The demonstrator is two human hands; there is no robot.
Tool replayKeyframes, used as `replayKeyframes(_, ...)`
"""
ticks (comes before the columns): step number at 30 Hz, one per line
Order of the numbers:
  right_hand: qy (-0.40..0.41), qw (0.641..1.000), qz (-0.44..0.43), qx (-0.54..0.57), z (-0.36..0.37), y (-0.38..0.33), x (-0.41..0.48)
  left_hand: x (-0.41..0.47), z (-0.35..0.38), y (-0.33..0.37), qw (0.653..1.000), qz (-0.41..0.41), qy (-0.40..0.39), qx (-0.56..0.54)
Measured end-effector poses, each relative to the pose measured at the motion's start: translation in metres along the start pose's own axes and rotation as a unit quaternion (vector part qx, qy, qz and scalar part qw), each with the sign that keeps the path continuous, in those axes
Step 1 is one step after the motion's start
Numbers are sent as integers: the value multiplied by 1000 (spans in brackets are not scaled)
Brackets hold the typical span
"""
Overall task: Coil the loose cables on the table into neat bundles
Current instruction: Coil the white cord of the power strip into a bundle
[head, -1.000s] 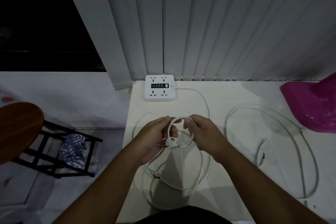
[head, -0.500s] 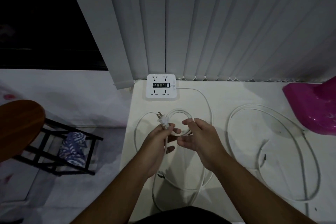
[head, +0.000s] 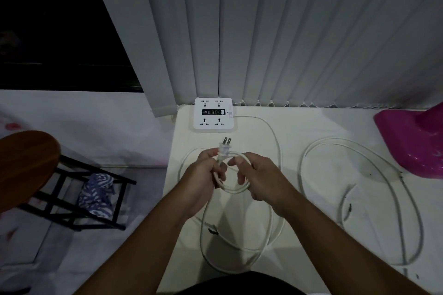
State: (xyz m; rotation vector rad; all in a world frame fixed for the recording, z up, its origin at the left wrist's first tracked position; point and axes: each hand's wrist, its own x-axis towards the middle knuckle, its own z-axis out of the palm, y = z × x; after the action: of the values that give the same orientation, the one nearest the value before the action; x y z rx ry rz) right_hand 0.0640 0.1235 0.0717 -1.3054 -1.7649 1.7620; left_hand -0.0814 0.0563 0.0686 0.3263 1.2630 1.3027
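Note:
A white power strip [head: 213, 114] sits at the table's far edge, and its white cable [head: 275, 141] runs right and toward me in loose loops. My left hand [head: 203, 179] grips the cable just below its two-pin plug [head: 224, 147], which points up and away. My right hand [head: 261, 179] holds the other side of a small loop [head: 236, 189] formed between both hands. More of this cable lies slack on the table [head: 287, 127] below my wrists. A second white cable [head: 374, 163] lies in a large loose loop to the right.
A magenta plastic object [head: 412, 141] stands at the table's right edge. Grey vertical blinds [head: 287, 31] hang behind the table. Left of the table, on the floor, stands a brown wooden stool [head: 26, 165] with a black frame and a blue patterned cloth [head: 97, 195].
The plug turned from hanging between my hands to pointing upward in my left hand. The loop between my hands has been drawn smaller and rounder.

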Motion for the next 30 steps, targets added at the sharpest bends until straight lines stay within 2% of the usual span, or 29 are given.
replayKeyframes(2, 31, 998, 19, 51, 0, 1, 1, -1, -4, 4, 998, 1, -51, 25)
replayKeyframes(4, 59, 994, 36, 87, 0, 2, 2, -5, -11, 4, 989, -23, -85, 119)
replayKeyframes(6, 70, 990, 46, 117, 2, 3, 2, -6, -13, -1, 988, -34, -71, 136)
replayKeyframes(10, 43, 974, 90, 203, 13, 10, -4, -4, -6, -6, 996, -28, -46, -78)
replayKeyframes(12, 31, 966, 118, 228, 17, 14, -8, -2, -2, -9, 990, -30, -21, -136)
replayKeyframes(14, 18, 976, 119, 180, 16, 16, -10, 0, 1, -11, 992, -20, 27, -121)
replayKeyframes(17, 6, 990, 58, 131, 7, 14, -10, 4, 0, -8, 997, -4, 83, 0)
replayKeyframes(19, 4, 991, 28, 132, -1, 7, -7, 5, -3, -6, 993, -9, 83, 85)
replayKeyframes(21, 0, 996, 24, 84, -5, -2, -4, 4, -5, -6, 992, -19, 60, 113)
replayKeyframes(25, -41, 997, 36, -57, -5, -4, 1, 2, -4, -3, 995, -12, 19, 102)
replayKeyframes(27, -51, 996, 39, -56, -3, -1, 0, 1, -5, -2, 998, 1, 5, 56)
replayKeyframes(30, -7, 999, 26, -39, 0, 2, 1, -1, -9, -4, 999, 14, -22, 19)
